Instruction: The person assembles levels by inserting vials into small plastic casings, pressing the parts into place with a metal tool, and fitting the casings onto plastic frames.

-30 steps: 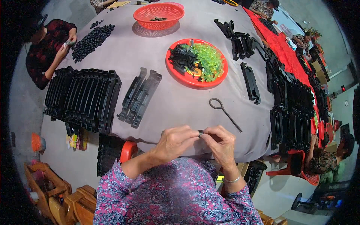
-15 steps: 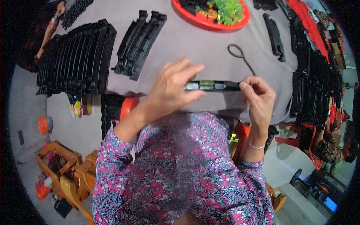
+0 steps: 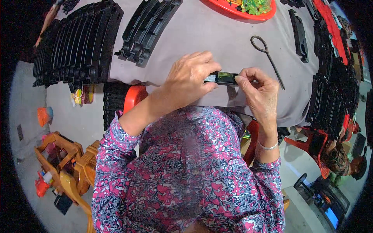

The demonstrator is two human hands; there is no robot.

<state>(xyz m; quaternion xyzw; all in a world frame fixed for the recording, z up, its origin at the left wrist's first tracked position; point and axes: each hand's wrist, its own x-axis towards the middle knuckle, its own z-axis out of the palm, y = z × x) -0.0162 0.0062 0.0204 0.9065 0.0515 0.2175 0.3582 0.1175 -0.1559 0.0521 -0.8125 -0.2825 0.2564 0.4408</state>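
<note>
Black, narrow, elongated plastic holder (image 3: 227, 78) with a translucent yellow-green insert (image 3: 223, 76) sits at centre of frame, just right of middle, raised between both hands near the table edge. Left hand (image 3: 190, 76): thumb below and fingers above, grasping the holder's left end, where a pale, glassy piece (image 3: 210, 78) shows. Right hand (image 3: 259, 87): thumb pressed on the right end, other fingers curled behind it.

Handling (judged): light, stiff, smooth, perhaps slightly slippery; the insert looks thinner and more brittle than the black body. Best hold is a fingertip pinch on the long outer edges or both ends, without pressing on the insert.

Surroundings: looped dark metal rod (image 3: 276, 71) lies on grey tablecloth (image 3: 202, 37), right of the hands; stacked black slotted plastic strips (image 3: 79, 42), upper left; red plastic plate (image 3: 250, 18), top edge.

Hidden or unclear: both holder ends lie under fingers, so full length cannot be read. Underside unseen. Right fingertips behind the holder are covered; their exact contact cannot be told. The plate is cut off by the top edge, most contents with it. Whether the insert is seated or loose: cannot tell.
</note>
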